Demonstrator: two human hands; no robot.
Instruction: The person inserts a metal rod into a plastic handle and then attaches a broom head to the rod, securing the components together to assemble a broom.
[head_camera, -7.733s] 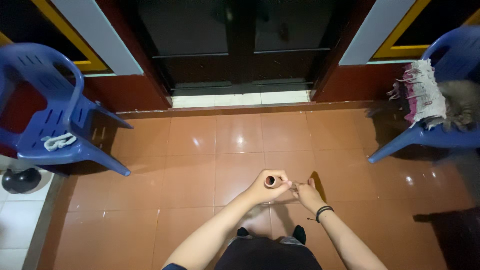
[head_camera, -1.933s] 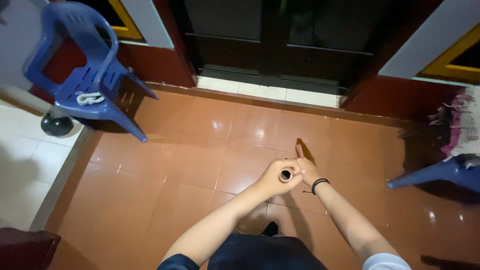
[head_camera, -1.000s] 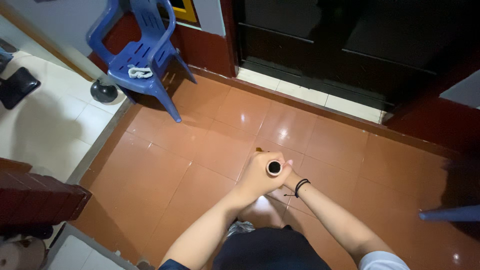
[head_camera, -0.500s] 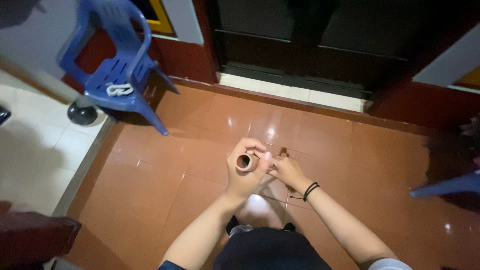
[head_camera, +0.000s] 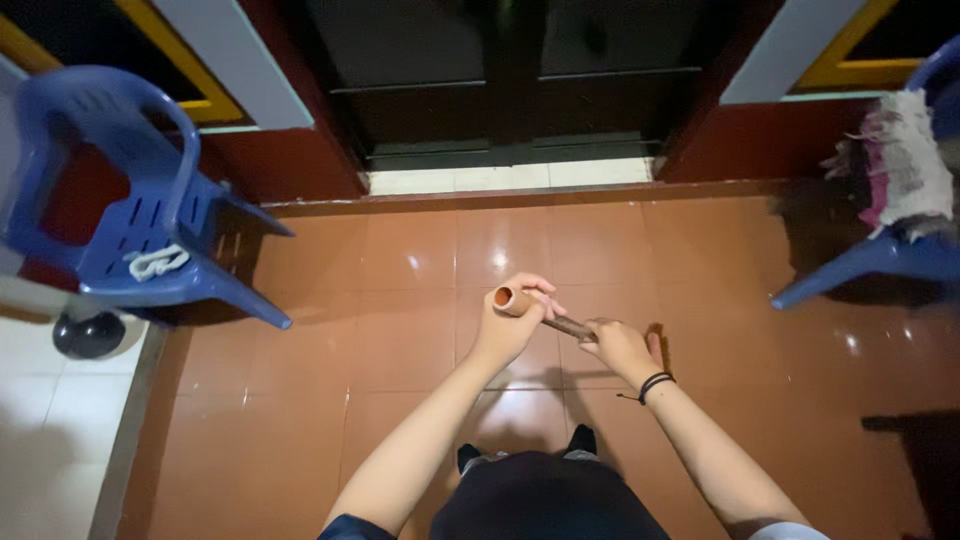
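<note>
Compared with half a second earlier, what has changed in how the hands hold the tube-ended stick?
The left hand has tipped the brown stick so its hollow end points up and left, and a stretch of shaft now shows between the hands. The right hand has slid further right along it. The view has swung right, bringing the right-side blue chair back in. Both hands keep their grip; the tiled floor is unchanged.

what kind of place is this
Probably a home's tiled porch or entryway: glossy orange-brown floor tiles lead to a dark double door, flanked by blue plastic chairs.
</note>
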